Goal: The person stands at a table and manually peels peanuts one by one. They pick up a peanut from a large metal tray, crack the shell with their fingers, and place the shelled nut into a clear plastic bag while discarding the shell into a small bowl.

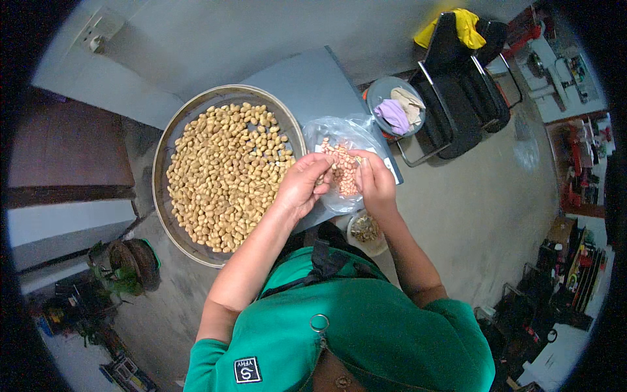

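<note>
Both hands are over a clear plastic bag (318, 130) that holds shelled pink peanut kernels (347, 181). My left hand (306, 182) pinches thumb against forefinger at the bag's left side, with a small pale peanut piece at the tips. The other fingers curl inward around what looks like more peanuts, mostly hidden. Across a small gap, my right hand (377, 181) grips a small pale-yellow bit, apparently peanut shell (359, 160), between thumb and forefinger. Left of the bag, a large round sieve (160, 215) holds many unshelled peanuts (220, 181).
A grey table (299, 73) carries the sieve and bag. Below the bag stands a pale bucket (374, 247) with shell scraps. Purple and beige cloths (394, 115) lie on a round stool (379, 90). Black chairs (443, 127) and a potted plant (132, 264) stand around.
</note>
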Available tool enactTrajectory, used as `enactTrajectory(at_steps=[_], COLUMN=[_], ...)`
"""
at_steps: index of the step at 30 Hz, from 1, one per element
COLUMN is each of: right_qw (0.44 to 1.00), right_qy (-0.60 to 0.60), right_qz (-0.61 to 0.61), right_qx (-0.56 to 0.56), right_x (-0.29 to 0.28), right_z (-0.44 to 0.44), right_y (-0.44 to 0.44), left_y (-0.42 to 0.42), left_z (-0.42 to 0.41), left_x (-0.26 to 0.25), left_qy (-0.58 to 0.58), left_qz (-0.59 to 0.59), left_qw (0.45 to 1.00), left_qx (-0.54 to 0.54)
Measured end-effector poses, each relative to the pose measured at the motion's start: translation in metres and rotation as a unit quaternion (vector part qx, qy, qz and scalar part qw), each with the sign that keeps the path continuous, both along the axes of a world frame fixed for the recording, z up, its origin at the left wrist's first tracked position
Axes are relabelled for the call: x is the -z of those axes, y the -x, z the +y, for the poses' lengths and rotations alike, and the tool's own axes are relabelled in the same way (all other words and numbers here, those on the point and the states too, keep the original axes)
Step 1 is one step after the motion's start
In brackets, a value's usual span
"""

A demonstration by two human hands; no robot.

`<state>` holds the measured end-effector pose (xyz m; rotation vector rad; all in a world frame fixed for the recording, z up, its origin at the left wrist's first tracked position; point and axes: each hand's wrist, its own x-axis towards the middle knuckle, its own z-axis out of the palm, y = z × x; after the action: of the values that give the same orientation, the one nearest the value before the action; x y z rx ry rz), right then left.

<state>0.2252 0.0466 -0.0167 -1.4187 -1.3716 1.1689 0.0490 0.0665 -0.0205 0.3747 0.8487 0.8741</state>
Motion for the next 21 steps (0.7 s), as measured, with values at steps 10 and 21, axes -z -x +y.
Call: enactTrajectory(at_steps=[10,21], right_qw=[0.956,0.831], right_qy=[-0.179,-0.328], right_qz=[-0.115,-0.364], right_qx=[-0.2,-0.265], right_x=[-0.031,0.066], right_z=[-0.009,0.103], right_y=[0.08,0.158], left_y=[0.051,0.111], left_z=[-0.044,-0.072], left_x=[-0.001,0.031], left_qy=[0.114,0.105], left_qz=[-0.132,-0.209], left_qw=[0.979,0.959], left_qx=[-0.102,-0.158])
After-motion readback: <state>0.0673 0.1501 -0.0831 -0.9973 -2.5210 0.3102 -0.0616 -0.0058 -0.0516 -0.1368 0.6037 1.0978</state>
